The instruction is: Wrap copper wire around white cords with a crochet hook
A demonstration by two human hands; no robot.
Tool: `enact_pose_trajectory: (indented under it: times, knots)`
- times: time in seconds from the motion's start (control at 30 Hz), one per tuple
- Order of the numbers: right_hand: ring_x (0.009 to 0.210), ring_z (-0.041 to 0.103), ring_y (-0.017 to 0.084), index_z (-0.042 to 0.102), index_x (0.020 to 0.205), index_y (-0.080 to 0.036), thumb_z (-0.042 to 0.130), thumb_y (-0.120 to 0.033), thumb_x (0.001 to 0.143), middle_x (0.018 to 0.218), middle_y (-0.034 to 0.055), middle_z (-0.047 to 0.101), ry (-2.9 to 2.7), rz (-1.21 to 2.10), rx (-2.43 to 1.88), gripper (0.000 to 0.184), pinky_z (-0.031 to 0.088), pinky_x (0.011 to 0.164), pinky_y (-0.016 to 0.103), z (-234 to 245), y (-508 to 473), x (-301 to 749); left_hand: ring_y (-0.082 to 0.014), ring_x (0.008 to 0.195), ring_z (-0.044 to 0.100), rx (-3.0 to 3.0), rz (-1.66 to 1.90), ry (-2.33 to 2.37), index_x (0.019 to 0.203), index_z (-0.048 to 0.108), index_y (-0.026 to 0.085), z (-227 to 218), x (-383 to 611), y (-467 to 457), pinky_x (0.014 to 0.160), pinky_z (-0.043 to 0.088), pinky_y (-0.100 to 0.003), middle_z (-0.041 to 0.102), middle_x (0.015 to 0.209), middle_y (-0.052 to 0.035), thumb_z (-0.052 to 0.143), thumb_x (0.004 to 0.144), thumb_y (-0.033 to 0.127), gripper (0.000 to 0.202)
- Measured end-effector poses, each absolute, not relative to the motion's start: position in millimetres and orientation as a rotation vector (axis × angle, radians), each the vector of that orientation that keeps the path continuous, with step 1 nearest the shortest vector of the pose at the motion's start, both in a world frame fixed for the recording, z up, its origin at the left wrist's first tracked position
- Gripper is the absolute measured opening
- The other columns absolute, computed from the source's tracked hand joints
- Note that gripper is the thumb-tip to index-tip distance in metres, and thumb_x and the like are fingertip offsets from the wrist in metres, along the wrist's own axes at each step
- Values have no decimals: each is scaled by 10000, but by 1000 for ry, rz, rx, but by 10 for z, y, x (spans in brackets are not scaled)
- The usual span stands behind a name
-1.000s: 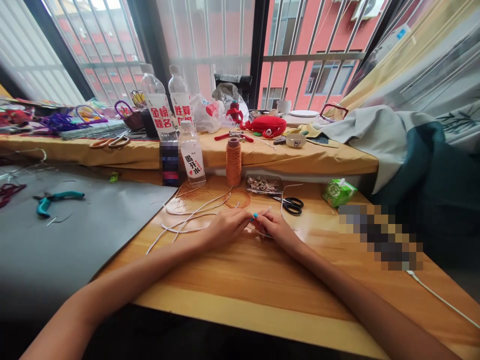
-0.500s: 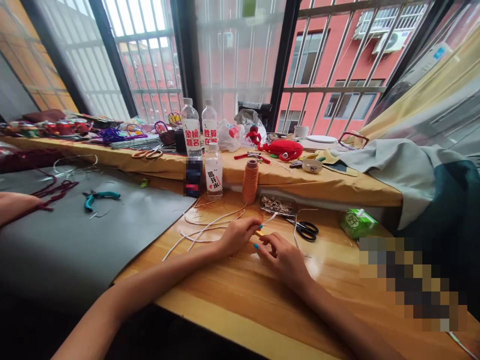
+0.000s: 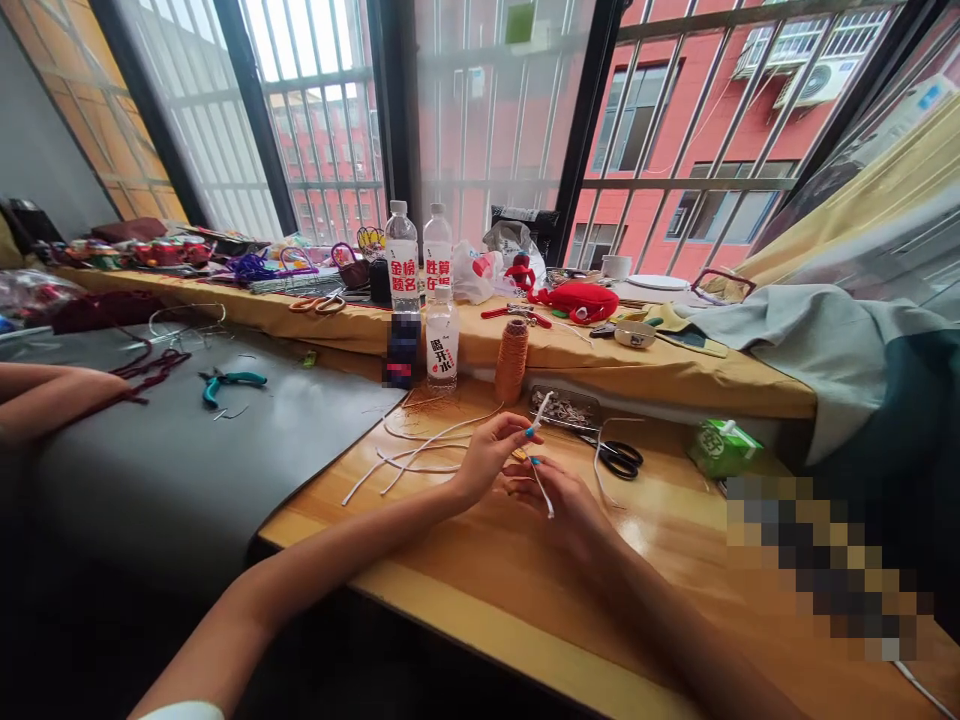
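Note:
My left hand point(image 3: 489, 455) is closed in a pinch on a white cord, whose short end point(image 3: 543, 408) sticks up past the thumb. Close beside it, my right hand point(image 3: 562, 495) has its fingers curled, with the thumb and a fingertip together on the same white material; a loose white end point(image 3: 546, 495) hangs down across the fingers. Between the two hands shows a small yellow piece point(image 3: 519, 455), mostly hidden by fingers. More white cord point(image 3: 420, 465) lies in loops on the wooden table left of the hands.
Behind the hands stand an orange thread cone point(image 3: 512, 362), a clear tray point(image 3: 564, 408) of small pieces and black-handled scissors point(image 3: 621, 460). A green packet point(image 3: 724, 447) is to the right. Teal pliers point(image 3: 231, 383) lie on the grey mat, near another person's arm point(image 3: 60, 395).
The white cord end now points up from my left hand, and another white end hangs over my right fingers. My right hand has turned and closed. The view has shifted slightly left.

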State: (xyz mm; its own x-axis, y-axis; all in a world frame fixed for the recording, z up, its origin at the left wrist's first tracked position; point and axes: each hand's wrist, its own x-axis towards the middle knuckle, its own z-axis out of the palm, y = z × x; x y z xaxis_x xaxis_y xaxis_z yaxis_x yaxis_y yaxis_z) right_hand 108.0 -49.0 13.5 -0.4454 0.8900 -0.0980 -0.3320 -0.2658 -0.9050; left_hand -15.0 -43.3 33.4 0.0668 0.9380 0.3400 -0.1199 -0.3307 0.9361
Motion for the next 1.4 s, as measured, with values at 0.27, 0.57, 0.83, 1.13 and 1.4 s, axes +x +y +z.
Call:
enact_pose_trajectory:
  times: [0.27, 0.57, 0.83, 1.13, 1.4]
  knots:
    - [475, 491, 52, 636, 725, -149, 636, -270, 649, 608, -10, 587, -1044, 1997, -778, 143, 366, 451, 165, 202, -504, 1227, -100, 656, 543, 2074, 1302, 995, 778, 599, 146, 194, -281, -376, 630, 411, -201, 605, 718, -10, 502, 763, 213, 119]
    - [574, 538, 72, 637, 795, -143, 522, -226, 748, 691, 24, 605, -1027, 2141, -798, 149, 429, 571, 184, 198, -487, 1325, -91, 674, 544, 2284, 1286, 1014, 836, 583, 145, 167, -286, -382, 605, 409, -180, 589, 766, -27, 429, 817, 217, 171]
    - [448, 420, 20, 654, 733, -135, 665, -252, 634, 595, -17, 557, -1245, 2035, -893, 153, 315, 416, 139, 138, -388, 1410, -84, 647, 514, 2410, 1244, 958, 828, 590, 135, 148, -282, -399, 608, 399, -181, 567, 724, -29, 415, 828, 223, 196]
    - [480, 415, 16, 669, 678, -136, 701, -215, 574, 630, -18, 559, -1151, 1967, -875, 134, 325, 444, 134, 241, -395, 1428, -97, 723, 532, 2426, 1260, 832, 853, 605, 134, 159, -347, -337, 630, 434, -194, 578, 804, -56, 445, 812, 216, 185]
    - [463, 408, 28, 655, 637, -129, 695, -291, 577, 626, 1, 585, -1225, 1852, -847, 178, 322, 451, 175, 238, -399, 1427, -97, 722, 539, 2402, 1274, 813, 869, 623, 139, 155, -351, -326, 650, 441, -205, 583, 808, -64, 451, 807, 220, 200]
